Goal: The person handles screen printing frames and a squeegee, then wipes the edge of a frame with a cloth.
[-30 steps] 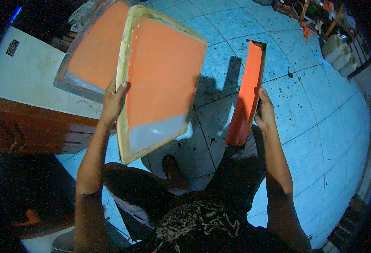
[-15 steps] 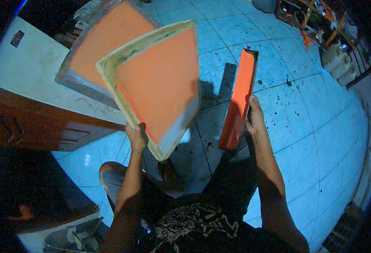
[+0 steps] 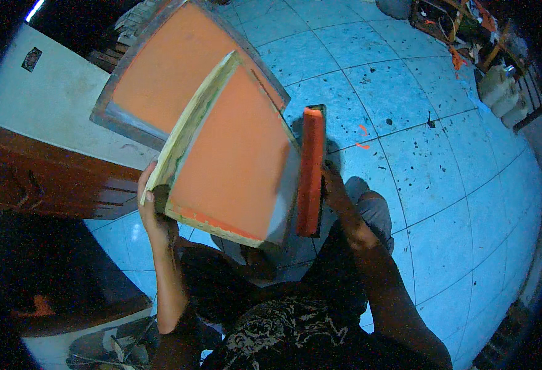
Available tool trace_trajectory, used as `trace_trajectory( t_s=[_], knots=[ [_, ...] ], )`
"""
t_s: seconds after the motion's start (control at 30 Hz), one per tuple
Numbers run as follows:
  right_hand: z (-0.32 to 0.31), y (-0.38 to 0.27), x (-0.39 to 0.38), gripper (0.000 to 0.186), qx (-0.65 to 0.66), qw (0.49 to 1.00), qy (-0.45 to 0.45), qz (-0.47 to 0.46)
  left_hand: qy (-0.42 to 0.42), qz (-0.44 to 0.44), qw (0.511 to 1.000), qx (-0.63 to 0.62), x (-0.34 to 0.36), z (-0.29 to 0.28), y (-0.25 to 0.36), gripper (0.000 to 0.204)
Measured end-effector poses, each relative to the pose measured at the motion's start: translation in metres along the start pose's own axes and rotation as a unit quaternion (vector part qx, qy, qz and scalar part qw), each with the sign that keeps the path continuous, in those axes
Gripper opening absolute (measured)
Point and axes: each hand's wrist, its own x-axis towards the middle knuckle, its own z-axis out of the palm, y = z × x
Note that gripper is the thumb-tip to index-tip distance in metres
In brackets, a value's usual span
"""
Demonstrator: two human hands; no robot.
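Note:
My left hand [image 3: 154,200] is closed round the lower left corner of a pale wooden screen-printing frame [image 3: 188,132], which it holds up at a tilt. Orange coating covers most of the frame's mesh [image 3: 231,154], leaving a bluish strip along its right side. In my right hand [image 3: 336,188] is a long, narrow scoop coater [image 3: 310,172], bright orange along its trough, held nearly upright just right of the frame. My right fingers are partly in shadow behind the coater. Between the coater and the frame there is a small gap.
A second, grey-edged orange screen [image 3: 172,58] leans behind, against a white-topped brown cabinet [image 3: 55,169]. Orange smears [image 3: 362,146] and dark spots mark the blue-lit tiled floor [image 3: 431,160]. Pale jugs [image 3: 504,92] and a cluttered rack [image 3: 462,31] stand far right.
The frame has turned and tilted, its top swinging left and its lower edge now facing me. The coater has come left and nearer the frame. Orange smears on the floor now show.

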Motion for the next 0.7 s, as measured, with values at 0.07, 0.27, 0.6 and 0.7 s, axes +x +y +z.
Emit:
trace_trajectory(
  t_s=[0.07, 0.27, 0.6, 0.7],
  knots=[
    [-0.004, 0.021, 0.006, 0.039, -0.185, 0.973, -0.018, -0.140, 0.009, -0.018, 0.999, -0.027, -0.010, -0.001, 0.006, 0.070],
    [-0.002, 0.063, 0.019, 0.043, -0.108, 0.994, -0.023, 0.007, 0.010, -0.124, 0.992, 0.012, -0.043, -0.013, 0.027, 0.063],
    [0.035, 0.037, -0.007, 0.044, 0.075, 0.962, 0.010, 0.263, 0.018, -0.161, 0.986, 0.051, -0.085, -0.017, 0.023, 0.066],
    [0.042, 0.037, -0.010, 0.044, 0.012, 0.988, 0.011, 0.152, -0.008, -0.131, 0.987, 0.091, -0.097, -0.015, 0.025, 0.069]
  ],
)
